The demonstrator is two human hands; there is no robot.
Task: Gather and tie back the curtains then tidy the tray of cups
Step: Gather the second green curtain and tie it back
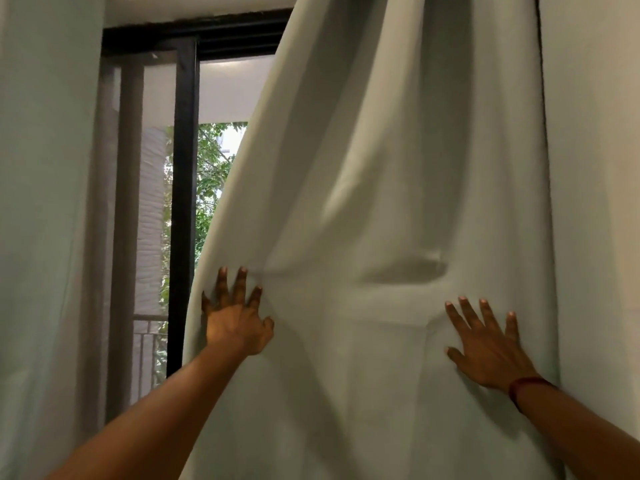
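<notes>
the right-hand curtain (381, 168) fills most of our view, hanging from above and bellying into a deep crease between our hands. the other curtain (41, 202) hangs at the far left, well apart. between the two stands the dark window frame (185, 168), with greenery and a railing (149, 327) outside. a pale wall (595, 168) sits just beside the right-hand curtain's far edge.

our left hand (235, 317) lies on the cloth right at its free edge, fingers spread and a little bent, pressing rather than pinching. our right hand (488, 348), with a red thread (523, 384) at the wrist, is flat and spread against the cloth near the wall. we see no tie-back and no tray of cups.

we judge the gathering barely begun, and the weak point is our hold. with open palms only, the cloth may slide out from under us as we push it sideways, and the folds would fall loose. the free edge could slip past the left fingers. with no tie in sight, one hand may have to let go to find it, and the bundle would open.
</notes>
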